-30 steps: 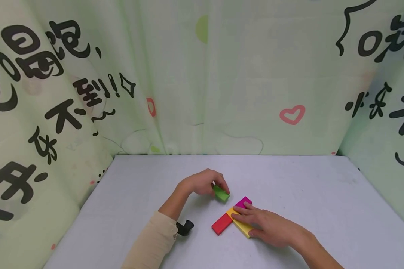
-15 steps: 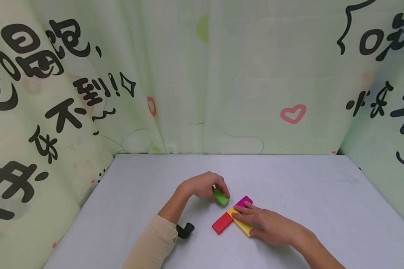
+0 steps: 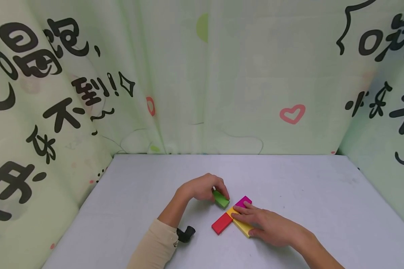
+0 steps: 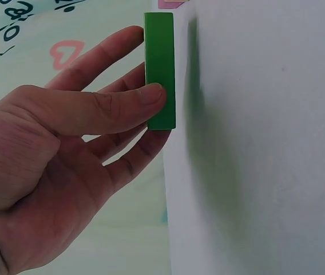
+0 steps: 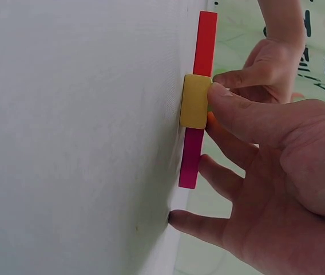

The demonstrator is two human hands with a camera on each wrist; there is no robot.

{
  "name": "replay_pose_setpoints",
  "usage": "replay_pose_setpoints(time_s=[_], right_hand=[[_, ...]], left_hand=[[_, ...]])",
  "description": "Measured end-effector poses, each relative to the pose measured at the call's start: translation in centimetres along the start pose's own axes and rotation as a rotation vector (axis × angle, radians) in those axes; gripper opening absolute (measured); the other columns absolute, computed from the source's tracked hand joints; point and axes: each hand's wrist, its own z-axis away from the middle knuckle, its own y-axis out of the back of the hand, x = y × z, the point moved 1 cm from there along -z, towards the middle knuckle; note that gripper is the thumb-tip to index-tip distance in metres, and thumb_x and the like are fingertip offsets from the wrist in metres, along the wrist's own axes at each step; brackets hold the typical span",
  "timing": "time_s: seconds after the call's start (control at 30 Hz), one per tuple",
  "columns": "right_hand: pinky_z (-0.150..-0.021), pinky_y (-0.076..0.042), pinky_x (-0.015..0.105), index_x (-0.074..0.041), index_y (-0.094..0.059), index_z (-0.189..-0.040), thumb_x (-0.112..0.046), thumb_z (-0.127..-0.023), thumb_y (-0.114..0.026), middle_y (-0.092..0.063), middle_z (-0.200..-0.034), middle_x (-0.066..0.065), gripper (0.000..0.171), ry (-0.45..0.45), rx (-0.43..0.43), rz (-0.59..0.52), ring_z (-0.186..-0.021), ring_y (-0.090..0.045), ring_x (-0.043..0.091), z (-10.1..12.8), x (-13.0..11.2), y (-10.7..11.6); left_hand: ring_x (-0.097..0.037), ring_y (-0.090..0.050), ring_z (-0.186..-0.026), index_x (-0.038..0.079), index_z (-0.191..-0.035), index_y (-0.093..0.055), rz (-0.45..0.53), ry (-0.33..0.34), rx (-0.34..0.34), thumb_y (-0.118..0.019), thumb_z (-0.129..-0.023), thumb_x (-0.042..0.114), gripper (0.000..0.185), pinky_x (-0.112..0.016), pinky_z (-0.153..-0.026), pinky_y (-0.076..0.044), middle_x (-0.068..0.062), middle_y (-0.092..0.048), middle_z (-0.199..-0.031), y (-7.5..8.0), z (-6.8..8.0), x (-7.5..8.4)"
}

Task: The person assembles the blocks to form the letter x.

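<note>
Lowered slightly, left hand [image 3: 202, 188] pinches green block [image 3: 220, 198]; right hand [image 3: 272, 226] flat on yellow block [image 3: 242, 226].

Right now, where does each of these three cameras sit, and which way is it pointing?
Head: worn on the head, looking forward and down at the table; shows both forearms, left hand and right hand.
Left wrist: on the left wrist, facing the green block pinched by that hand.
Right wrist: on the right wrist, facing the yellow block, red block and magenta block.
Shared: all three blocks also show in the head view.
</note>
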Motion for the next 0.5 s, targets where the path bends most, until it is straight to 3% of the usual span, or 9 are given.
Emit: replay_pose_setpoints(time_s=[0.5], right_hand=[[-0.114, -0.039, 0.063, -0.025, -0.055, -0.153, -0.018, -0.100, -0.068, -0.041, -0.167, -0.001, 0.055, -0.014, -0.008, -0.003, -0.154, -0.033, 0.042, -0.06, 0.01, -0.03]], left_hand=[[-0.005, -0.061, -0.105, 0.023, -0.110, -0.082, 0.003, -0.008, 0.005, -0.074, -0.089, -0.007, 0.038, -0.019, -0.093, -0.053, 0.012, -0.071, -0.109, -0.41, 0.02, -0.19]])
